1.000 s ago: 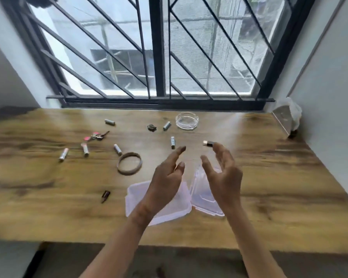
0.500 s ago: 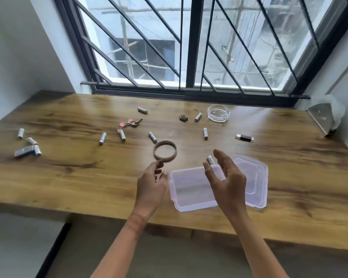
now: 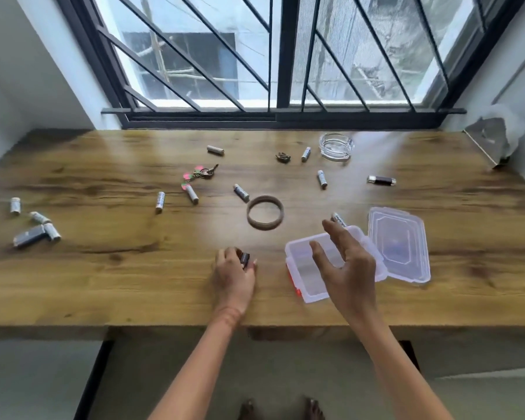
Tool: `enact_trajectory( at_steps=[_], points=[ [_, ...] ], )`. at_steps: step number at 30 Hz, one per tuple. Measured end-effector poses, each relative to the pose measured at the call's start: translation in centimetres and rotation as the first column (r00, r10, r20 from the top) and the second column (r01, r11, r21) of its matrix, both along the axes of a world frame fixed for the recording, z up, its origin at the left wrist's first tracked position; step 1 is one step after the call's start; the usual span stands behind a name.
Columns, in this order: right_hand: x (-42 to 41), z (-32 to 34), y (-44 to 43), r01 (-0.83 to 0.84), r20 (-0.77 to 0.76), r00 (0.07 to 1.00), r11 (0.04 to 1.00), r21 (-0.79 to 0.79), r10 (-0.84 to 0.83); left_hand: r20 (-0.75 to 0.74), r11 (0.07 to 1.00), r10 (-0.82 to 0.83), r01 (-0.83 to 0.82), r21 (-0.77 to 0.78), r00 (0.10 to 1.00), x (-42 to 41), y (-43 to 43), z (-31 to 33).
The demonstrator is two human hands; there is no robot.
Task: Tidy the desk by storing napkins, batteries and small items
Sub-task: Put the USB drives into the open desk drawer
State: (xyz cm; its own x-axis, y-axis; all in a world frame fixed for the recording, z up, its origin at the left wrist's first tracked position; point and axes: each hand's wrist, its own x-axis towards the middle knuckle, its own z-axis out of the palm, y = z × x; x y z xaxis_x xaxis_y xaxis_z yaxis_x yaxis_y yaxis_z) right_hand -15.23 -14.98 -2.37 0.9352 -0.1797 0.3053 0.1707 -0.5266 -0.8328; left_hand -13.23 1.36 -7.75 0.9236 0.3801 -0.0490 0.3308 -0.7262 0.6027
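Two hands: both are kept low over the near edge of the table (image 3: 109,286), right by the storage box, which looks like the drop-off point.
Left hand (image 3: 235,275): its grip is pinched closed on a small dark cylindrical item (image 3: 245,259), hard to identify, maybe a cap or short battery. It is held just off the wood, probably so it can be carried right to the box.
Right hand (image 3: 350,262): fingers are spread apart, nothing is held. It is hovered over the clear plastic box (image 3: 305,286), likely to steady it or to reach the battery (image 3: 339,220) lying just past the box's far rim.
Box: left open on the table near the front edge, and it appears empty, so storing has barely been started by the look of it.
Lid (image 3: 399,244): laid flat beside the box on its right, touching or overlapping it, kept out of the way so things can be dropped straight in.
Loose batteries: scattered widely, one (image 3: 160,202) mid-left, one (image 3: 322,179) toward the window, and a cluster (image 3: 43,227) far left. All still to be collected.
Other small stuff: a brown ring (image 3: 265,216) sits between the box and the batteries, a keyring (image 3: 201,174) further back, a USB stick (image 3: 382,180) to the right.
Glass ashtray (image 3: 336,146): parked near the window, well apart from the hands.
Napkins: something white is tucked in a metal holder (image 3: 488,140) in the far right corner, too blurry to be called for sure.
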Motion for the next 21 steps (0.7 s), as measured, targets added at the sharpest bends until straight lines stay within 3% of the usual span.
enact_trajectory(
  at_steps=[6,15,21],
  points=[
    [-0.2,-0.4,0.0,0.044,-0.003,0.999,0.999,0.007,-0.044,-0.011,0.997,-0.055,0.055,0.049,0.998,0.6,0.4,-0.1],
    [1.5,0.2,-2.1,0.128,0.054,0.991,0.990,-0.067,-0.125,0.095,0.987,-0.061,0.075,-0.141,0.994,2.3,1.4,1.5],
    [5.6,1.6,-5.9,0.161,0.031,0.987,0.979,-0.122,-0.158,0.219,0.949,-0.149,0.201,-0.241,0.964,5.3,-1.2,5.0]
  ],
)
